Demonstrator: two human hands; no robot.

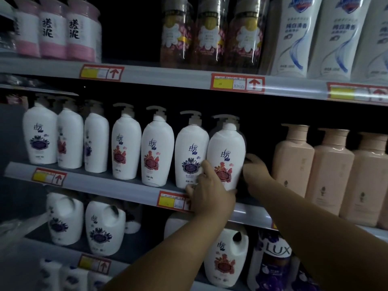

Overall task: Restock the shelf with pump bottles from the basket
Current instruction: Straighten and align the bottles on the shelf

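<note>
Now, at the middle shelf (134,189), I have both hands on one white pump bottle (226,152), the last at the right end of a row of like bottles. My left hand (210,192) is at its lower front, fingers spread against the label and the thumb side down near the shelf edge; it presses the bottle more than it wraps it. My right hand (255,166) reaches round the bottle's far side, its fingers curling behind the body, so I judge it to be gripping there, though the fingertips are out of sight.

By my reading the step in hand is seating this bottle: it stands upright on the shelf, touching its neighbour (191,152) just left of my left hand. The next move calls for squaring the label to the front, letting go without tipping it, then going back for another bottle.

To the right of my right hand is a dark gap, then pink bottles (294,156) well clear of it; that gap looks like the room left to fill.

Hard to make out: the basket is nowhere in view, so I cannot say how many bottles remain. The scene is dim, the price tag (172,201) under my left hand is unreadable, and my forearms cover part of the shelf below.
</note>
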